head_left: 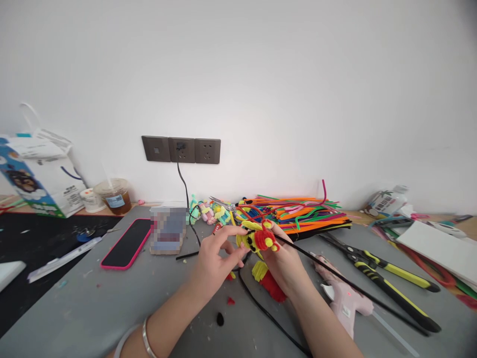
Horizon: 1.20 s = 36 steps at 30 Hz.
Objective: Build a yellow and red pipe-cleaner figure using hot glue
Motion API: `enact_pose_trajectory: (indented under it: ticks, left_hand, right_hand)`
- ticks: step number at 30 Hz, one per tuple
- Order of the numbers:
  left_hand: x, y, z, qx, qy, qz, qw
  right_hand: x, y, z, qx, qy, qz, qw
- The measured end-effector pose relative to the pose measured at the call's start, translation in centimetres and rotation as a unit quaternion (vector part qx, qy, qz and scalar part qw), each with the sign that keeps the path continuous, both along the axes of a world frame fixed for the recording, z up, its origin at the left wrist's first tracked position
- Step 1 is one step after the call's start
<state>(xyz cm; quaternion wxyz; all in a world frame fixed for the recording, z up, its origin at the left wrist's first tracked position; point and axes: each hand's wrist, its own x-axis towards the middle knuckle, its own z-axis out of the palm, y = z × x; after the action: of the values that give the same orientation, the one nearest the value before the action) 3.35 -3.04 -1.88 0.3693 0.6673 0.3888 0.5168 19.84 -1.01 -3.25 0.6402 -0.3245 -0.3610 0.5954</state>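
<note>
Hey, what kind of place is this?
Probably a craft desk, at home or in a small workshop: a heap of coloured pipe cleaners, a pink glue gun, yellow-handled pliers, with the left hand and right hand holding a red-and-yellow pipe-cleaner figure.

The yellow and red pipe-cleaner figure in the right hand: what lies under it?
Below the yellow and red pipe-cleaner figure, a yellow pipe-cleaner coil and a red pipe-cleaner piece lie on the grey table. The right hand covers part of the red piece.
</note>
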Motion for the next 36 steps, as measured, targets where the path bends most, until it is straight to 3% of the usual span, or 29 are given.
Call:
enact_pose_trajectory:
  ticks: [6,15,25,30,36]
  left_hand:
    - [0.09,0.23,-0.14,-0.015,0.025,0.010,1.000]
    - [0.15,0.33,-0.18,-0.016,0.029,-0.020,0.999]
    - [0.13,0.32,-0.60,-0.035,0.040,-0.030,0.998]
    - [0.00,0.20,-0.59,-0.005,0.045,-0.023,0.999]
    - [-0.15,0.39,-0.74,0.046,0.044,-0.004,0.998]
  right_hand:
    - [0.00,0.10,0.31,-0.014,0.023,-0.042,0.999]
    - [0.19,0.36,-0.60,-0.032,0.039,-0.022,0.999]
    - [0.06,0.28,-0.08,-0.062,0.072,-0.032,0.995]
    - [-0.03,0.19,0.25,-0.087,0.087,-0.030,0.992]
    - [-0.07,0.26,0.13,-0.065,0.068,-0.024,0.995]
